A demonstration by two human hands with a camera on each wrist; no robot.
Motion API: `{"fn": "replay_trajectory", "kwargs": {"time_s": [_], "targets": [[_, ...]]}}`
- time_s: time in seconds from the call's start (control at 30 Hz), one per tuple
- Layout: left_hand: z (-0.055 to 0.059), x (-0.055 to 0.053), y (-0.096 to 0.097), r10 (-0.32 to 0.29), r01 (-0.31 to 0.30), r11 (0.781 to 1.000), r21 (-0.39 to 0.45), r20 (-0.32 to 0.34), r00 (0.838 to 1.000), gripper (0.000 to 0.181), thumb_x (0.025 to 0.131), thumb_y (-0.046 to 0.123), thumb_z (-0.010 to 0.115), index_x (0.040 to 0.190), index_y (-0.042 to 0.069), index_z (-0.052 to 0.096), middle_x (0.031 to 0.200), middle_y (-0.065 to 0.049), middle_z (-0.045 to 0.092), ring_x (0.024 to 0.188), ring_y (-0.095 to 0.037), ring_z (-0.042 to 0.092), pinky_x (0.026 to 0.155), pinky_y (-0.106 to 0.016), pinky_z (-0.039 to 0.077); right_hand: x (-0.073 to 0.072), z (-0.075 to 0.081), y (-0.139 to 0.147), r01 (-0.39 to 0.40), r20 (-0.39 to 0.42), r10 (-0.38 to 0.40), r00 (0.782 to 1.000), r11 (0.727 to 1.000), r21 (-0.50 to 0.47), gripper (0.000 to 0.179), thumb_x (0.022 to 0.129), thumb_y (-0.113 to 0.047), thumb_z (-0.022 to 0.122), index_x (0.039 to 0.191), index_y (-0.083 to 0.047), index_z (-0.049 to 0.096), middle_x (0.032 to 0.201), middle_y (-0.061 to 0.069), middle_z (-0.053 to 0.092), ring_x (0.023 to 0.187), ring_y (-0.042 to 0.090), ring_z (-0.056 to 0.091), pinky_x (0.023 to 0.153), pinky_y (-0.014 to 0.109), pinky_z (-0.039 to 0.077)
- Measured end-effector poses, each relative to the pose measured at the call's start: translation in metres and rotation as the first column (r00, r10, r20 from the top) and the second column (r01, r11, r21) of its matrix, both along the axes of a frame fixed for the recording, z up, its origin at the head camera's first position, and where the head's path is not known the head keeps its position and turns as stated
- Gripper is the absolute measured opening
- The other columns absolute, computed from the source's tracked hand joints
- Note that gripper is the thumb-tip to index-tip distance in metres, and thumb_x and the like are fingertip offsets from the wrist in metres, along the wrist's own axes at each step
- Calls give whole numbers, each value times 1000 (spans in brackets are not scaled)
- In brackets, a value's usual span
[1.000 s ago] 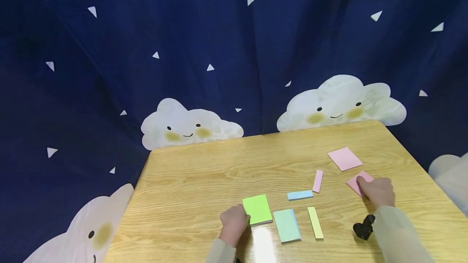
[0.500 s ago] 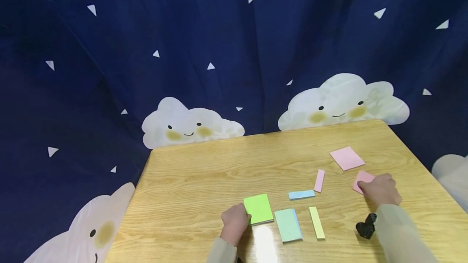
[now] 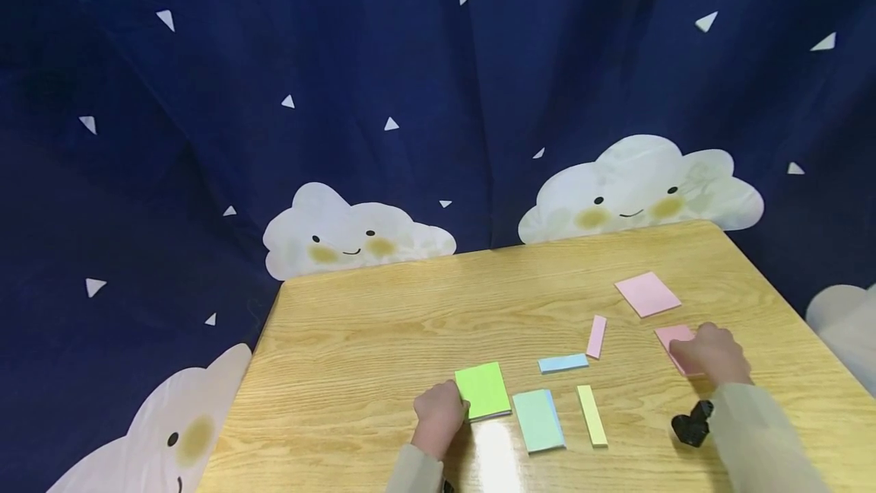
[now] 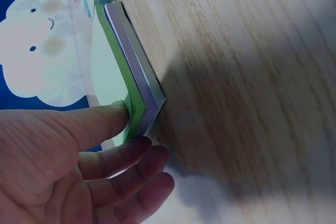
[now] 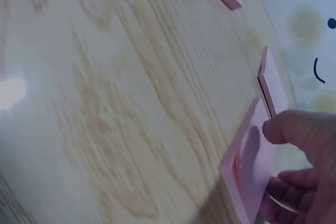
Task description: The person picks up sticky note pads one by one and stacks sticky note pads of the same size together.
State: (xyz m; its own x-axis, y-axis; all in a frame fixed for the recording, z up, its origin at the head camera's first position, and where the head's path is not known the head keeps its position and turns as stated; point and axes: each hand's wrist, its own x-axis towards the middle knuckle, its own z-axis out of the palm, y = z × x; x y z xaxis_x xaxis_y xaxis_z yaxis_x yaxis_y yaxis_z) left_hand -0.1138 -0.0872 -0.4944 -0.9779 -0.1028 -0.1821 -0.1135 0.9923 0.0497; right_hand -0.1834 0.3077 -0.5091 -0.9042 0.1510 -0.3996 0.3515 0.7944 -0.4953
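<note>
My left hand [image 3: 440, 409] pinches the near-left corner of a square sticky-note stack [image 3: 483, 390] with a bright green top. In the left wrist view the thumb lies on top, the index fingertip is at the lower edge, and green, purple and pale layers [image 4: 137, 72] show along its side. Farther right, my right hand [image 3: 717, 354] holds a darker pink sticky-note pad [image 3: 673, 335], its right part hidden by the hand. The right wrist view shows the thumb over this pad's [image 5: 249, 166] face and the other fingers curled at its edge, with the pad tilted in that view.
A paler pink square pad [image 3: 647, 294] lies behind the right hand. Between the hands are a mint pad [image 3: 537, 421] over a blue one, a yellow strip pad [image 3: 591, 415], a blue strip pad [image 3: 563, 363] and a pink strip pad [image 3: 596, 337]. A dark blue curtain [image 3: 383, 59] hangs behind the table.
My right hand has turned the darker pink pad, so its edges lie at a different angle, and has shifted slightly right. The left hand stays on the green-topped stack.
</note>
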Motion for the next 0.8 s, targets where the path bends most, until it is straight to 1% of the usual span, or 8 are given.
{"fn": "replay_trajectory", "kwargs": {"time_s": [0.17,0.23,0.3,0.37,0.5,0.6,0.67,0.8], "targets": [[-1,0,0,-4,4,1000,-6,7,1000,33,78,35,66,66,7,54,53,-2,46,49,-13,45,50,-32,41,4,-3,-7,71,-71,-69,995,997,19,34,74,-26,57,78,6,48,74,21,43,62,31,40,48,37,35],[-1,0,0,-7,8,1000,-7,13,1000,33,78,35,66,67,7,54,53,-2,46,49,-13,45,50,-31,41,4,-3,-8,75,-90,-72,993,997,30,33,73,-25,58,76,7,51,73,22,44,64,33,41,50,38,35],[-1,0,0,-10,10,1000,-7,17,1000,33,79,35,66,68,7,54,54,-2,46,50,-13,45,50,-31,41,4,-4,-9,77,-103,-73,992,996,34,36,73,-25,59,79,11,54,74,25,46,68,36,42,54,40,36],[0,-1,0,-11,11,1000,-11,23,1000,32,79,35,65,69,7,54,54,-2,46,50,-13,45,50,-31,41,4,-4,-10,84,-112,-81,990,996,29,44,73,-25,60,88,15,54,80,30,47,75,41,42,60,44,36],[0,-1,-1,-14,14,1000,-14,29,999,32,79,36,65,73,6,55,56,-2,46,51,-13,46,51,-31,41,3,-4,-12,121,-108,-121,987,993,-6,58,72,-25,62,104,20,46,94,38,43,87,49,39,68,51,35],[0,-1,-1,-15,16,1000,-11,24,1000,32,79,36,65,74,6,56,56,-2,47,52,-14,47,52,-32,41,3,-3,-11,132,-82,-135,987,990,-47,64,72,-25,63,109,22,41,102,40,42,89,49,42,71,51,38],[-1,-1,-2,-15,15,1000,-10,23,1000,31,79,36,65,75,6,56,57,-3,48,53,-14,49,53,-32,42,4,-3,-10,137,-51,-142,989,987,-87,62,72,-25,64,107,22,41,97,37,45,84,44,45,68,47,40],[-2,-1,-3,-12,13,1000,-6,31,999,31,79,36,64,76,6,56,59,-3,50,55,-15,51,54,-33,42,5,-5,-6,123,-21,-128,992,981,-150,43,72,-23,62,88,14,47,75,19,44,69,29,41,57,35,36]]}}
